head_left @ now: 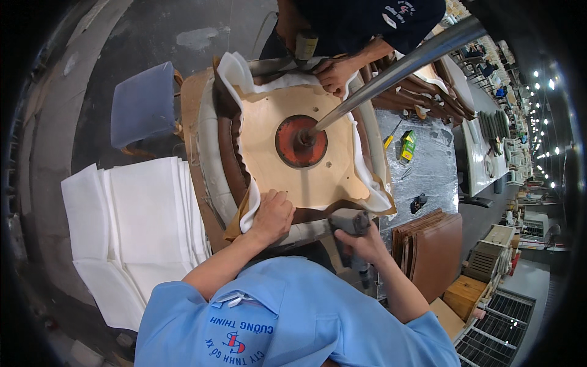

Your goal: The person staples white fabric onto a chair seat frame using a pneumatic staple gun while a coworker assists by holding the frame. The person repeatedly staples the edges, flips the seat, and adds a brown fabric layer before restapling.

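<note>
Pale board (pixel 263 122) is lying centre of the work, a red disc (pixel 301 159) sitting on its middle, a steel pole (pixel 391 76) slanting up from the disc. Brown cover (pixel 229 144) and white padding (pixel 235 70) are ruffling up around the board's edges; a grey padded rim (pixel 211 140) is showing outside them. Wearer in blue shirt (pixel 293 306) is working from the board's near side. Left hand (pixel 274 215) is resting at the board's near left edge, fingers curling in over the cover; whether they are pinching it, I cannot tell. Right hand (pixel 367 241) is wrapping round the grip of a staple gun (pixel 350 221), whose head is pointing at the board's near right corner; I cannot make out contact. Co-worker in dark clothing is leaning in beyond the board, one hand (pixel 335 74) bending over its far edge, a second tool (pixel 307 46) hanging near. White sheets (pixel 153 208) are stacking up left of the board, a blue-seated chair (pixel 143 104) standing farther off that side. Brown sheets (pixel 437 241) and a yellow-green box (pixel 407 147) are lying right of the board.
</note>
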The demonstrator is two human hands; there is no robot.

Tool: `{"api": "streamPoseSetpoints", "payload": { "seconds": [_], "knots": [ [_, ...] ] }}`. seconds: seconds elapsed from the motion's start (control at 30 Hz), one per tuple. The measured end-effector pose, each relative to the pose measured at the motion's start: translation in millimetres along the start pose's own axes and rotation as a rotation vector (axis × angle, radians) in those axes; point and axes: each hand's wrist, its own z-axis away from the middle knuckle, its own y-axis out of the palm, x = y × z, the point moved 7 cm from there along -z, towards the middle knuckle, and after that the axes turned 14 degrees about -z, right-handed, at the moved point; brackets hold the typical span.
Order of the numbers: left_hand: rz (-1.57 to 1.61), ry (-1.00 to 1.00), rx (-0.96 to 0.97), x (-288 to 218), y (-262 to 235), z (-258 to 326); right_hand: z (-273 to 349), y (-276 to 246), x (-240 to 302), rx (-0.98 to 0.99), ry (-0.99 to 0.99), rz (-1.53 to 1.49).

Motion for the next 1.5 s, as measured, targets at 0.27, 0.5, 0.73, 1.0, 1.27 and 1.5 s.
{"api": "streamPoseSetpoints", "payload": {
  "seconds": [0.27,0.5,0.73,1.0,1.27,1.5],
  "knots": [
    [0.085,-0.062,0.001,6.1,1.2,2.1,-16.0,62.5,3.7,0.078,0.135,-0.081],
    [0.151,-0.175,0.006,-10.2,16.3,-1.3,-22.9,67.5,3.6,0.003,0.104,-0.160],
    [0.147,-0.188,-0.035,-10.5,22.5,-0.4,-21.1,70.5,7.6,-0.055,0.124,-0.012],
    [0.148,-0.193,-0.007,-10.1,25.3,1.4,-26.3,77.7,12.5,-0.055,0.066,0.037],
    [0.040,-0.176,-0.040,-19.0,23.2,-5.5,-4.2,55.7,1.0,-0.117,0.000,-0.012],
    [0.082,0.023,-0.057,-60.1,26.6,-51.2,15.6,-17.6,-43.7,-0.278,-0.105,-0.159]
  ]
}}
